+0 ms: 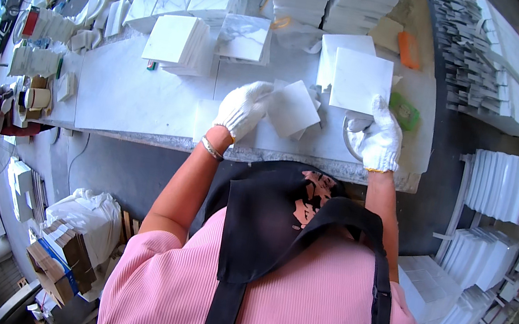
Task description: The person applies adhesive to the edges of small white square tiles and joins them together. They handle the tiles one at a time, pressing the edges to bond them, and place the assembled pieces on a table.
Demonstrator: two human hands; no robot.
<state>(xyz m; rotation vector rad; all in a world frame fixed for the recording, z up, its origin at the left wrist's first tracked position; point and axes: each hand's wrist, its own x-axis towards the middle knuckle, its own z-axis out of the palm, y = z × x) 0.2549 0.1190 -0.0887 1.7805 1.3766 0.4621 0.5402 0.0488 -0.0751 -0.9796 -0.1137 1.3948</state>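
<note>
Left hand (pixel 241 109), in a white glove, closed on the edge of a small white square tile (pixel 292 108), tilted above the pale stone workbench (pixel 126 100). Right hand (pixel 379 138), gloved too, curled at the three o'clock side of that tile, pressing on a roll of tape (pixel 352 136), perhaps; half hidden, grip hard to read. At twelve o'clock from the right hand, a larger white tile (pixel 361 80) lying flat. Green pad (pixel 405 110) just beside, orange block (pixel 408 50) farther up.

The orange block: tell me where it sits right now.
In the head view the orange block lies at the far right of the white worktable, behind the square white tile and the green pad, beyond the right hand.
</note>
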